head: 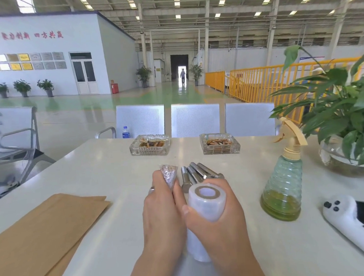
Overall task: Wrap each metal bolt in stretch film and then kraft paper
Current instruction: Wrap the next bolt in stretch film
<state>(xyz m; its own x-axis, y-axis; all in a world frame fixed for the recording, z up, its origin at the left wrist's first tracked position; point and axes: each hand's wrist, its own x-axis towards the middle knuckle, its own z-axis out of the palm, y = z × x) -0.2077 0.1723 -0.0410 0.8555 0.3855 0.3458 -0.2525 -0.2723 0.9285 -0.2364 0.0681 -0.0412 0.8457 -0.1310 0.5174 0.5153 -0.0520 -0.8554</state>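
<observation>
The bolt (pixel 169 175) in the left hand (pixel 160 212) is likely heavy, rigid steel made slippery by its clear film skin, so curling fingers round the shank, as this hand does, seems safest. The right hand (pixel 215 224) clasps the stretch film roll (pixel 205 205), light and yielding, touching the bolt's right side. 4 bare grey bolts (pixel 197 174) lie just behind the roll; kraft paper (pixel 39 238) lies well left.
</observation>
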